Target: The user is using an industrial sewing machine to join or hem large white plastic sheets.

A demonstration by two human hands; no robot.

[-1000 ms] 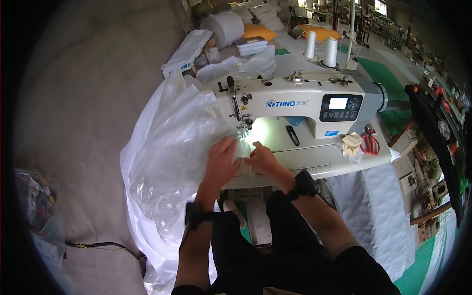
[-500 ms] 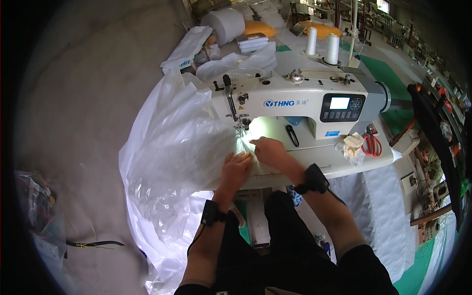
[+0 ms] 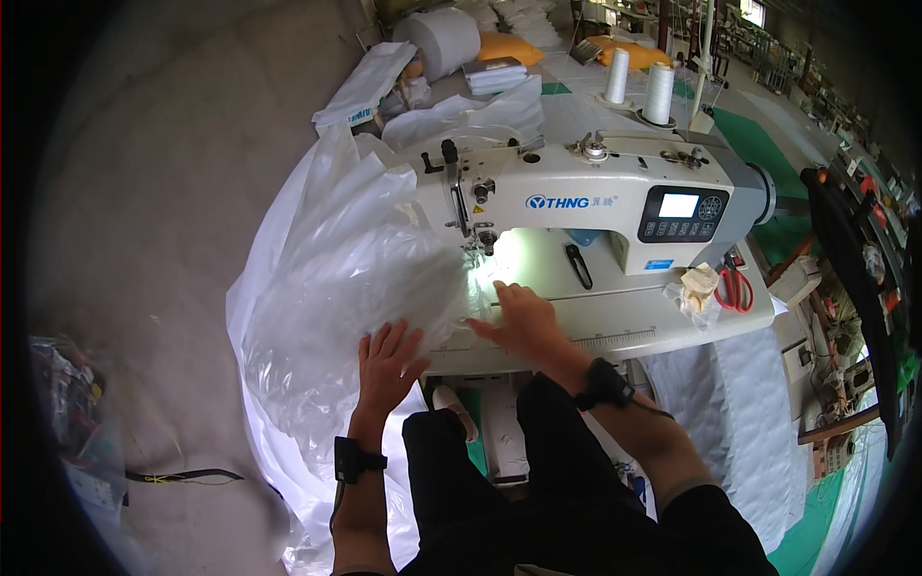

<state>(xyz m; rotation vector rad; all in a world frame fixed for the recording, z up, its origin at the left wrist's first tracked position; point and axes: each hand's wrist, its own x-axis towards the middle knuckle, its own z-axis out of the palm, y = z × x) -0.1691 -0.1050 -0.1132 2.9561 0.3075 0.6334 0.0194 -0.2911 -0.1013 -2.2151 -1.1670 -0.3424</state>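
1. Floor (image 3: 173, 240): grey-brown, dimly lit at left; dark cable (image 3: 182, 475) lies on it.
2. Window (image 3: 754, 12): small, bright, far upper right.
3. Green strip (image 3: 749, 144): runs toward the right.
4. Far background (image 3: 778, 67): cluttered, shadowy; individual items too small to identify.

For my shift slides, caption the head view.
Left hand spread over translucent plastic sheeting, right hand at a white sewing machine.
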